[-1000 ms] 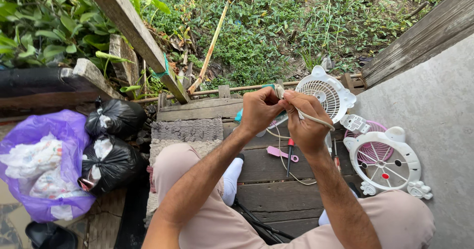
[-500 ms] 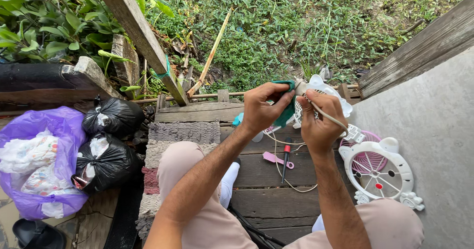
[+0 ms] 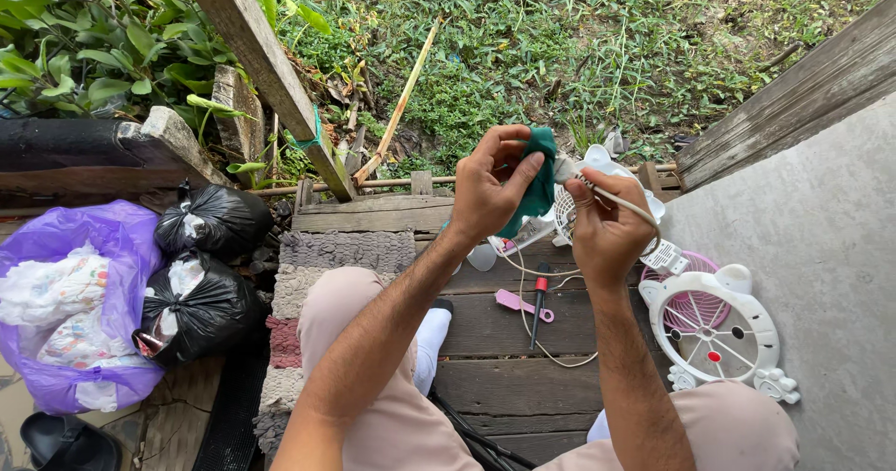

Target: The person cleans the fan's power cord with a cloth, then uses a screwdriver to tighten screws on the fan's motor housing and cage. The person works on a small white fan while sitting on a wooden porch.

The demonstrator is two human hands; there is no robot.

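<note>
Head view: left hand point(image 3: 485, 191) pinches a soft green cloth point(image 3: 534, 186) above the white fan point(image 3: 597, 205). Right hand point(image 3: 607, 233) grips its thin cord point(image 3: 627, 205); the fan looks light and probably fragile, so its rim seems the best hold.

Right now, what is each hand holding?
Left hand: closed on the green cloth.
Right hand: closed on the white cord.

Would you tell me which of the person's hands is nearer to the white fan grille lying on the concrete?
Right. The right hand holds a cord just up-left of the fan grille; the left hand, gripping a green cloth, is farther left.
</note>
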